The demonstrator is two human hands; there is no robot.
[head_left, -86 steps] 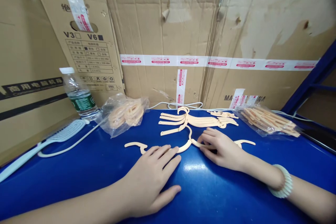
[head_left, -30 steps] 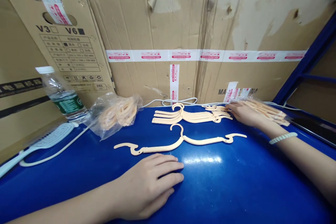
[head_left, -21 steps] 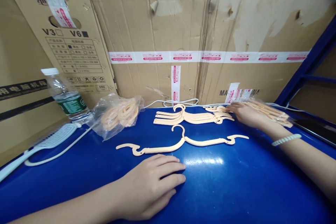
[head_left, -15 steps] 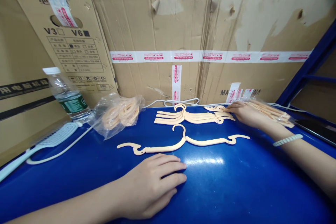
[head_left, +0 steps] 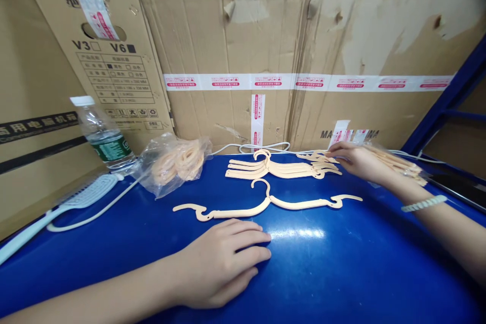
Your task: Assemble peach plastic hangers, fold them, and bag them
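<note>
My left hand lies on the blue table just in front of a beige plastic hanger. Its fingers are stretched out and slightly apart, with nothing in them. That hanger is laid out with a hook at the top and a hooked end piece at each side. Behind it, several beige hanger arms with hooks lie stacked. At the back right, my right hand reaches over a small pile of loose hanger end pieces. Its thumb and fingers pinch at one piece, mostly hidden by the fingertips.
A clear bag of beige hooks lies back left, beside a water bottle and a pale blue hairbrush. A bag of beige parts lies behind my right wrist. A white cable runs along the cardboard wall.
The view has shifted slightly. My right hand has lifted and arched a little at the end-piece pile. My left hand and the laid-out hanger stay in place.
</note>
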